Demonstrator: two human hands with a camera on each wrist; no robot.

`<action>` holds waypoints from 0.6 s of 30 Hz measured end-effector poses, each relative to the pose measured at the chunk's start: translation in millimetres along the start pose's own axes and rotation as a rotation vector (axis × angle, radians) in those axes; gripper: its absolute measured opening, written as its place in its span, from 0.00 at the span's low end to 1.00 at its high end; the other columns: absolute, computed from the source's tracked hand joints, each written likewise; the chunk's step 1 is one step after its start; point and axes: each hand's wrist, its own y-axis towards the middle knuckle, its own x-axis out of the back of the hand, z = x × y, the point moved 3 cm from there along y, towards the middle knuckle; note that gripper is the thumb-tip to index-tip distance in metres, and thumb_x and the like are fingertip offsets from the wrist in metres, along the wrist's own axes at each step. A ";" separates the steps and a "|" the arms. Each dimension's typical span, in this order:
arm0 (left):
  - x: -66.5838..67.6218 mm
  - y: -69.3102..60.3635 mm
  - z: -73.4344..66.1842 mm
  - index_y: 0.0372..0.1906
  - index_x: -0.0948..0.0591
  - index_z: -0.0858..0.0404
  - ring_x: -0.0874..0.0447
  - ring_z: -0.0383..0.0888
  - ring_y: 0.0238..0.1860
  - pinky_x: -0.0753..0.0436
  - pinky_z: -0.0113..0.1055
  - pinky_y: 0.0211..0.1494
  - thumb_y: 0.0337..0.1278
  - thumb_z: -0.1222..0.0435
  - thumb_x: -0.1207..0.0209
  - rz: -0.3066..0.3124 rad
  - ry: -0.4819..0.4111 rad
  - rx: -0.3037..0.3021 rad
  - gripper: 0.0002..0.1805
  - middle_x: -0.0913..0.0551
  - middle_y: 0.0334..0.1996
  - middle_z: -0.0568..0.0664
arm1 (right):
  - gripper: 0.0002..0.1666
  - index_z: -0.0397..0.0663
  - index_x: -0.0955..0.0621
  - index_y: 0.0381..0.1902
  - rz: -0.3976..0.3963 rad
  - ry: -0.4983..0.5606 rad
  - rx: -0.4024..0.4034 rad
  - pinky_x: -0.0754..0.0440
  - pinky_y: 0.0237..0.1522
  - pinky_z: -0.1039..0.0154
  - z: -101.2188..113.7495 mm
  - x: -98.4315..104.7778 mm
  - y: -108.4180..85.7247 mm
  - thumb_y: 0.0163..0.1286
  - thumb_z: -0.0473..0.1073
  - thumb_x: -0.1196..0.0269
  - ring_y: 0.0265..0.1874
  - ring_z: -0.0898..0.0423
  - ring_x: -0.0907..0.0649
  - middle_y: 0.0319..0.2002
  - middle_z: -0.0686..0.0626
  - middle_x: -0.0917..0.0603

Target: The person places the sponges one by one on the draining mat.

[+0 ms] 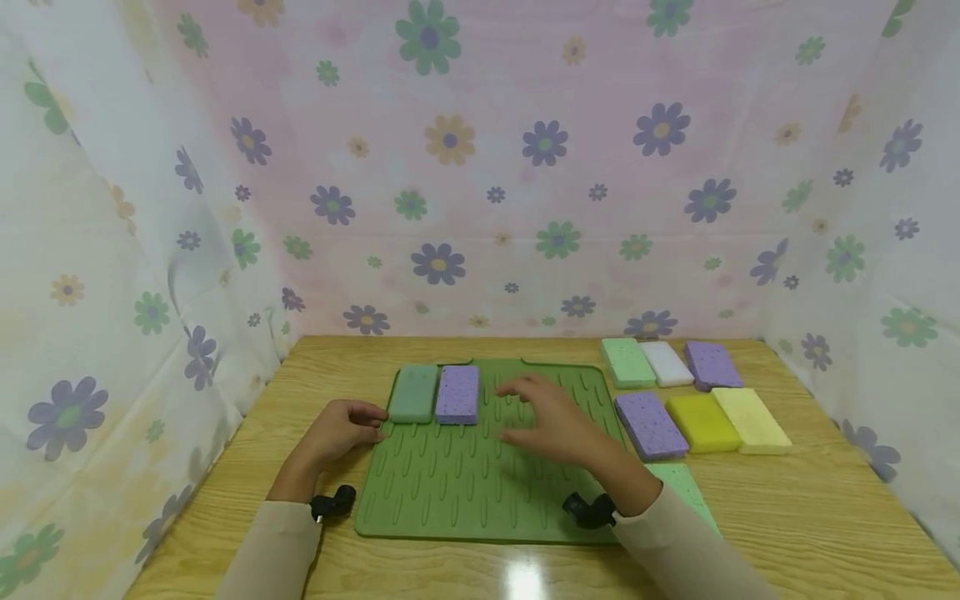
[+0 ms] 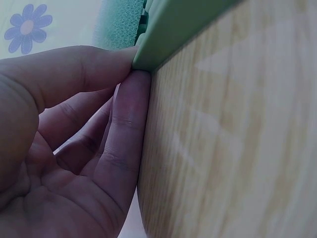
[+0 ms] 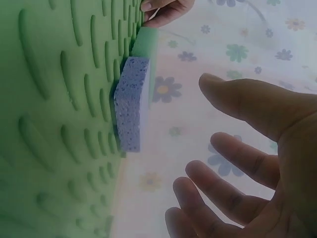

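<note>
Apparently early on: 2 sponges point(image 1: 457, 395) lie on the green mat point(image 1: 457, 492), 7 other sponges point(image 1: 651, 425) remain beside it; left hand point(image 1: 337, 429) pinches the mat's edge, right hand point(image 1: 553, 422) hovers empty, fingers spread.

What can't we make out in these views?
Head: near end of the lowest green sponge, behind the right sleeve.
Head: near right corner of the green mat, same sleeve.
Left wrist: rest of the teal sponge, past the top edge.
Right wrist: most of the left hand, past the top edge.
</note>
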 end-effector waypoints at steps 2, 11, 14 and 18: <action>-0.7 -0.3 -0.7 0.54 0.13 0.64 0.15 0.50 0.53 0.13 0.39 0.51 0.61 0.69 0.30 0.001 0.003 0.000 0.16 0.14 0.53 0.57 | 0.33 0.61 0.20 0.64 0.004 0.000 0.009 0.17 0.57 0.47 -2.7 4.0 -4.3 0.62 0.49 0.22 0.60 0.46 0.20 0.63 0.53 0.22; -1.7 -1.4 -0.2 0.54 0.13 0.63 0.16 0.49 0.52 0.13 0.39 0.51 0.61 0.68 0.30 0.000 0.003 0.009 0.16 0.14 0.53 0.56 | 0.32 0.68 0.21 0.63 0.051 0.060 0.013 0.19 0.59 0.41 -22.3 26.2 -29.0 0.62 0.57 0.23 0.61 0.48 0.21 0.63 0.59 0.21; -1.0 -0.1 0.8 0.54 0.12 0.62 0.16 0.50 0.53 0.13 0.39 0.51 0.61 0.68 0.30 -0.004 0.011 0.012 0.16 0.14 0.53 0.56 | 0.33 0.69 0.21 0.63 0.057 0.069 0.005 0.20 0.61 0.41 -30.6 33.9 -36.4 0.62 0.60 0.24 0.62 0.45 0.21 0.63 0.59 0.21; 0.0 1.2 2.0 0.54 0.13 0.62 0.16 0.49 0.53 0.14 0.40 0.52 0.61 0.68 0.30 -0.008 0.006 0.015 0.16 0.14 0.54 0.55 | 0.32 0.67 0.21 0.64 0.050 0.088 0.027 0.21 0.61 0.39 -40.5 43.4 -45.4 0.63 0.56 0.24 0.62 0.42 0.20 0.63 0.57 0.20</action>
